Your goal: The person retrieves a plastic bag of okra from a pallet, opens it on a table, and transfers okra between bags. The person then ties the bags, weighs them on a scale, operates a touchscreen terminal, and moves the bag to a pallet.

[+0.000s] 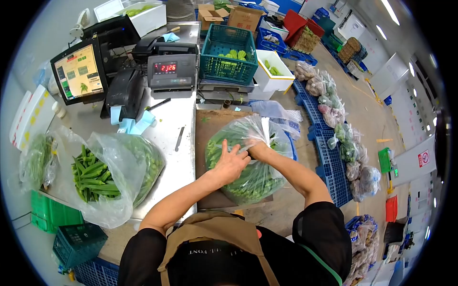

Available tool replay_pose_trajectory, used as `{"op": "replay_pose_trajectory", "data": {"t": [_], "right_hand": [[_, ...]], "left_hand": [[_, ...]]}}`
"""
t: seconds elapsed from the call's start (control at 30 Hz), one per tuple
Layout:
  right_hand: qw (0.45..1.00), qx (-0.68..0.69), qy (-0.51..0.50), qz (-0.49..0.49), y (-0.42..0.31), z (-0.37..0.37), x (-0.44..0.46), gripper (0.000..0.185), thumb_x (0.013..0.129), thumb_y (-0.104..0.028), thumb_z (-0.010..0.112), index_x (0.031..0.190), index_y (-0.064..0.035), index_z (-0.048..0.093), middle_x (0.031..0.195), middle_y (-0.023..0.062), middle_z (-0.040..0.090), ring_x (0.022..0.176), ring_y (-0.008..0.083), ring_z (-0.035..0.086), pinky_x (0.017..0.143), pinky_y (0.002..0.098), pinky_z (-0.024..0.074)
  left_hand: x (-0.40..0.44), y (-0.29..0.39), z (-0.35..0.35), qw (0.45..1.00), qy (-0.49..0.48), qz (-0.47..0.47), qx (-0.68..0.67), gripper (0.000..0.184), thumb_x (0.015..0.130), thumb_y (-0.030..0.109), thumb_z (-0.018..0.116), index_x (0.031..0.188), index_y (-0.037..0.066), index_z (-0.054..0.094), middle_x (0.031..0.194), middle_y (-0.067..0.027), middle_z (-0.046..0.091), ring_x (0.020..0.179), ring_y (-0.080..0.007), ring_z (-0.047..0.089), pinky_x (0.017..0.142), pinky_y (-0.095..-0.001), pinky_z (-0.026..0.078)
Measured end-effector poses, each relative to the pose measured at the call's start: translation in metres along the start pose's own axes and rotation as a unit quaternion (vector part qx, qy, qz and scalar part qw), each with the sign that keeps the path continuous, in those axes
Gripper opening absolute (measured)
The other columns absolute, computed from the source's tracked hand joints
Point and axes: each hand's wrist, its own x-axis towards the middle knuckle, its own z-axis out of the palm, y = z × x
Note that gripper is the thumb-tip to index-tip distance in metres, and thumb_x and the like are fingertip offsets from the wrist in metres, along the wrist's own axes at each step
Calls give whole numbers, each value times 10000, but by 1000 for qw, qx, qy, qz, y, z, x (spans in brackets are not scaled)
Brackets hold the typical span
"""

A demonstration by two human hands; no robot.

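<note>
A clear plastic bag [248, 183] full of green vegetables lies on the brown board [205, 128]. My left hand [230, 162] rests on top of the bag with its fingers spread. At the bag's gathered upper part is my right hand [257, 149]; its fingers are mostly hidden by the plastic, so its grip cannot be made out. A white strip [265, 129] stands up from the bag just beyond it. On the metal table to the left, an open plastic bag [112, 209] holds okra [93, 176], with another filled bag [145, 162] against it.
A knife [179, 139] and a black pen [157, 104] lie on the metal table. Beyond are a scale [171, 72], a monitor [80, 71], a green crate [228, 71] and a white foam box [273, 71]. Blue pallets [334, 171] with bagged goods stand on the right.
</note>
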Motion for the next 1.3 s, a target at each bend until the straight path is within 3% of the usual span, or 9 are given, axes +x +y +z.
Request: {"op": "replay_pose_trajectory", "data": {"t": [0.23, 0.37, 0.5, 0.6, 0.77, 0.93, 1.07, 1.2, 1.3], "right_hand": [[998, 45, 32, -18, -27, -27, -30, 179, 803, -172, 604, 941, -165, 718, 904, 86, 692, 915, 280, 654, 804, 392, 513], [996, 37, 14, -82, -30, -47, -34, 132, 755, -159, 625, 836, -123, 722, 831, 118, 693, 846, 293, 670, 725, 414, 538], [997, 16, 15, -75, -49, -69, -42, 160, 762, -140, 612, 877, -86, 711, 855, 144, 682, 833, 321, 666, 727, 411, 544], [983, 4, 136, -120, -50, -74, -54, 194, 768, -125, 614, 935, -67, 694, 917, 155, 672, 859, 339, 661, 752, 408, 539], [929, 282, 208, -120, -53, -133, -71, 263, 698, -31, 681, 961, -21, 680, 960, 129, 686, 871, 284, 670, 781, 369, 542], [897, 394, 199, 23, -51, -189, -83, 195, 709, -52, 680, 898, -8, 704, 864, 144, 709, 773, 246, 695, 727, 320, 548], [906, 364, 204, 72, -41, -224, -89, 190, 719, -13, 698, 909, -10, 693, 747, 51, 663, 675, 80, 587, 598, 237, 477], [857, 450, 237, 77, -43, -266, -88, 152, 742, -4, 669, 892, 18, 678, 754, 8, 646, 676, 78, 577, 611, 219, 461], [836, 480, 261, 42, -58, -293, -76, 172, 743, -18, 673, 912, 12, 673, 780, 18, 646, 697, 74, 573, 639, 215, 455]], "left_hand": [[-4, 1, -6, 1000, -1, 10, -12, 284, 767, 45, 635, 1048, 74, 604, 1113, -64, 586, 1180, -341, 477, 998, -721, 254], [-7, 6, -9, 1000, -2, 19, -12, 269, 770, 68, 654, 1034, 85, 604, 1103, -62, 587, 1175, -333, 481, 996, -704, 264], [-18, 3, -20, 997, 63, 40, -34, 261, 770, 135, 711, 1012, 99, 621, 1082, -46, 589, 1156, -297, 497, 984, -651, 294], [-26, -3, -43, 984, 117, 38, -126, 245, 766, 151, 729, 982, 98, 626, 1079, -41, 591, 1137, -275, 511, 985, -633, 302], [-44, -22, -61, 955, 232, -57, -179, 173, 783, 85, 706, 931, 22, 640, 1050, -114, 597, 1042, -302, 564, 928, -428, 406], [-68, -29, -65, 930, 276, -123, -211, 140, 787, 56, 686, 915, 10, 650, 1005, -112, 606, 959, -296, 579, 875, -406, 421], [-106, -28, -90, 920, 304, -166, -183, 127, 784, 38, 676, 906, 10, 653, 1007, -114, 611, 946, -305, 578, 864, -402, 429], [-174, -28, -139, 895, 361, -262, -28, 159, 784, 5, 668, 942, 13, 655, 1080, -139, 635, 1025, -304, 612, 879, -373, 482], [-233, -40, -171, 814, 428, -366, 139, 183, 788, 32, 672, 970, 39, 655, 1093, -118, 618, 1044, -285, 586, 895, -394, 460]]}}
